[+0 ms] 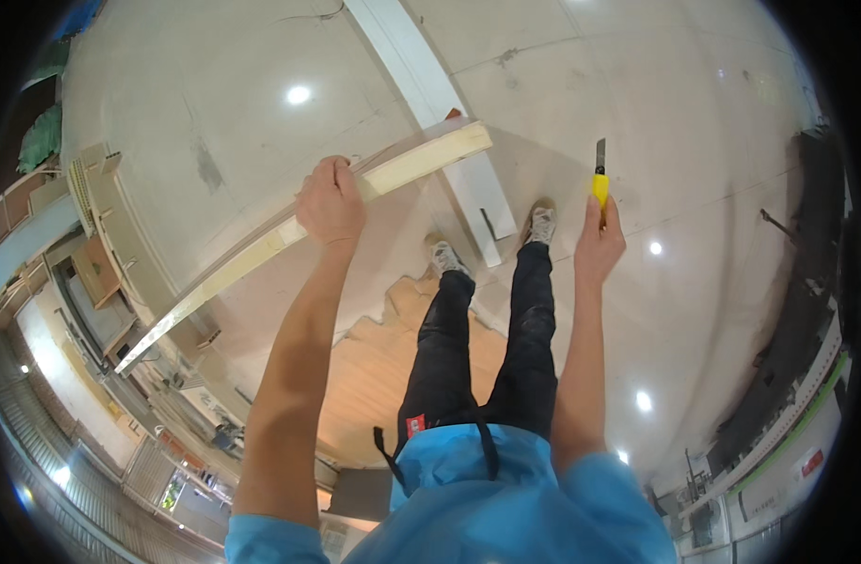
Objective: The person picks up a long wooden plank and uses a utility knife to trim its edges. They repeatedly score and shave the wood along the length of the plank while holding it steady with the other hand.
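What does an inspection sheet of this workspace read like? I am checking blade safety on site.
Surface: glossy pale tiled floor, ceiling lights reflected in it.
Job's things: long pale wooden plank; yellow-handled utility knife, blade out, pointing away.
Clutter: white flat strip and tan wood-look flooring sheet on the floor.
Hands: left hand fingers closed on the plank; right hand gripping the knife.
Cables: nothing seen.
Surroundings: stacked boards and shelving at left; dark machinery at right.
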`<state>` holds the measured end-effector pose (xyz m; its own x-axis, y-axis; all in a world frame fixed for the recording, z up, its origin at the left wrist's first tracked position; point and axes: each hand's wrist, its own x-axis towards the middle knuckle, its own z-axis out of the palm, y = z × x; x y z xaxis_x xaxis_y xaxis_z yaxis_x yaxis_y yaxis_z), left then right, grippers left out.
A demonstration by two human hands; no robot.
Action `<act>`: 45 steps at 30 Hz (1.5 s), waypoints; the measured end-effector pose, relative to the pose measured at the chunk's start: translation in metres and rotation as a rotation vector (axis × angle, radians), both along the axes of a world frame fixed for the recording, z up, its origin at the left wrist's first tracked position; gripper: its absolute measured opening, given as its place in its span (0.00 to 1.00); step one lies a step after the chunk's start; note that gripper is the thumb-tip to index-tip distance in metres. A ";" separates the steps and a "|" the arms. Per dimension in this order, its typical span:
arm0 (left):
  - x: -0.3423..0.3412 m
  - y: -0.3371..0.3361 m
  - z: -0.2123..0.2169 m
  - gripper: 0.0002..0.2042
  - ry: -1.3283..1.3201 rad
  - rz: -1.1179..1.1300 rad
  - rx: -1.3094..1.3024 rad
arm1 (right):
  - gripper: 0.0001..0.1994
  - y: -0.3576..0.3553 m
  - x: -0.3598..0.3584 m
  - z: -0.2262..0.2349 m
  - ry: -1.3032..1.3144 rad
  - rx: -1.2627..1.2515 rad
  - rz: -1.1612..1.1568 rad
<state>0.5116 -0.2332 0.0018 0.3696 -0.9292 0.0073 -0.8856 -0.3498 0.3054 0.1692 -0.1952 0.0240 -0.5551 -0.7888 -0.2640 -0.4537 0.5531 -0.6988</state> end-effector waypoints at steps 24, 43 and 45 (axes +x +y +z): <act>0.002 0.002 -0.002 0.16 -0.022 -0.004 -0.001 | 0.18 0.035 0.103 -0.017 -0.004 -0.079 0.480; 0.000 -0.001 0.001 0.15 -0.024 -0.007 0.022 | 0.20 0.020 0.064 -0.021 -0.164 -0.183 0.444; 0.000 0.000 -0.002 0.15 -0.018 0.008 0.036 | 0.23 0.014 0.090 -0.008 -0.054 -0.164 0.569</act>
<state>0.5116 -0.2331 -0.0003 0.3775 -0.9258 -0.0192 -0.8877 -0.3677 0.2771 0.2596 -0.1817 0.0156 -0.0219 -0.9914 -0.1290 -0.6089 0.1156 -0.7848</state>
